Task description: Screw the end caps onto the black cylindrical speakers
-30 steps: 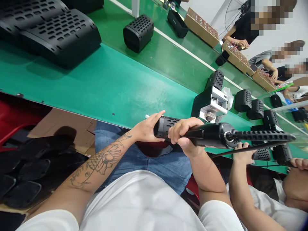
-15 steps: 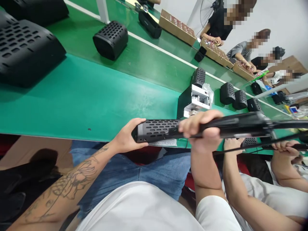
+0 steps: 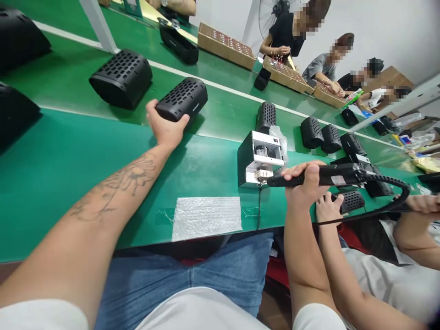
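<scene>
My left hand (image 3: 164,127) reaches far forward over the green bench (image 3: 85,156) and grips a black perforated speaker shell (image 3: 182,98) that rests on the darker green belt. My right hand (image 3: 304,183) is closed round a black electric screwdriver (image 3: 330,175), held level with its tip pointing left at a small white and black screw feeder box (image 3: 258,158). A coiled black cable (image 3: 395,192) runs from the tool's rear.
A bubble-wrap pad (image 3: 206,217) is taped near the bench edge. Another shell (image 3: 122,78) lies left of mine; several more (image 3: 321,136) lie right. A neighbour's hand (image 3: 328,207) holds a shell beside me. Seated people work over cardboard trays (image 3: 225,44).
My left hand carried the shell from my lap out onto the belt. My right hand drew the screwdriver off it and keeps it near the feeder box. The view tilted up.
</scene>
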Available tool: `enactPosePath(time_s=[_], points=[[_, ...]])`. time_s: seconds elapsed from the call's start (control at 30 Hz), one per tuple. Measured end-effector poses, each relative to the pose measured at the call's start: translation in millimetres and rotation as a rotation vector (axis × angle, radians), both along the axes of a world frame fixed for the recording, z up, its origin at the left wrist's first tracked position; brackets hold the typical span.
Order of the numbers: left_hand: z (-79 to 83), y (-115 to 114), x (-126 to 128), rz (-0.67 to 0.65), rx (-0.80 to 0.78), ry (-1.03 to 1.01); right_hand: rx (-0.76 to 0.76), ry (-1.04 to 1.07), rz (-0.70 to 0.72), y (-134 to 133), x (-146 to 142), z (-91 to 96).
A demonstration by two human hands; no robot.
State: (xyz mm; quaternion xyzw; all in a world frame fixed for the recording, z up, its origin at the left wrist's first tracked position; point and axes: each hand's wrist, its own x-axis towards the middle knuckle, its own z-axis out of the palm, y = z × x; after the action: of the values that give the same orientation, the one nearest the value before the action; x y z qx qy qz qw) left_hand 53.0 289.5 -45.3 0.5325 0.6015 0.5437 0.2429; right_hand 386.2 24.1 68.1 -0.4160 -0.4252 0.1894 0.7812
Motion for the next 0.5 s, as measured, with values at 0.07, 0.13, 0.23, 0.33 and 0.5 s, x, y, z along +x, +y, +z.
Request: enactPosePath(time_s=[0.07, 0.13, 0.23, 0.33, 0.5], points=[[3.6, 25, 26, 0.003, -0.019, 0.011, -0.024, 0.088, 0.097, -11, -5, -3.1], [0.6, 40, 48, 0.051, -0.035, -0.007, -0.084, 0.136, 0.286, -21, -7, -11.1], [-15.6, 54, 57, 0.002, -0.081, 0.046, -0.225, 0.213, 0.511, -29, -9, -30.4], [-28.9, 63, 22, -0.097, 0.010, 0.215, -0.299, 0.206, 0.592, -36, -15, -49.9], [-25.5, 89, -95, 0.283, 0.130, 0.295, -0.475, 0.224, 0.502, -56, -20, -83.0]])
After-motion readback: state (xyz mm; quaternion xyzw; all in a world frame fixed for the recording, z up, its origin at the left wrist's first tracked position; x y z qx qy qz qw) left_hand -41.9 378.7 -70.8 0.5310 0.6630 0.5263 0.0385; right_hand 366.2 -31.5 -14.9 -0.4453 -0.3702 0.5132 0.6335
